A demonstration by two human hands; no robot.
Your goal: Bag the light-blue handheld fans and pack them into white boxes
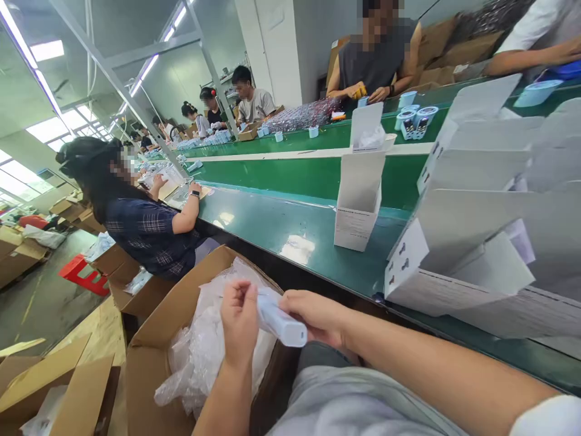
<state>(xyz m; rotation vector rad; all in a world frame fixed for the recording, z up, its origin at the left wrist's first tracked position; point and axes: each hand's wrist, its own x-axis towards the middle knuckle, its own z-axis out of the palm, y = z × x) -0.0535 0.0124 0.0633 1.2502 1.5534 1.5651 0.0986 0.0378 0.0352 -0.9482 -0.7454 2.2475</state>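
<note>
A light-blue, long plastic device (285,327) with rounded edges and a small slot in its near end is held over an open carton. My right hand (315,312) is closed around its right side, fingers partly hidden behind it. Close by the device's far end, my left hand (240,318) is closed in a pinch; what lies between its fingertips cannot be made out. Below and behind my left hand, crumpled clear plastic bags (200,348) fill the cardboard carton (147,375).
A dark green workbench (263,227) runs along a green conveyor (290,178). Open white boxes (356,227) stand on the bench, with a larger group (454,290) at right. A co-worker (140,224) sits at left; others work across the belt. More cartons (59,393) stand lower left.
</note>
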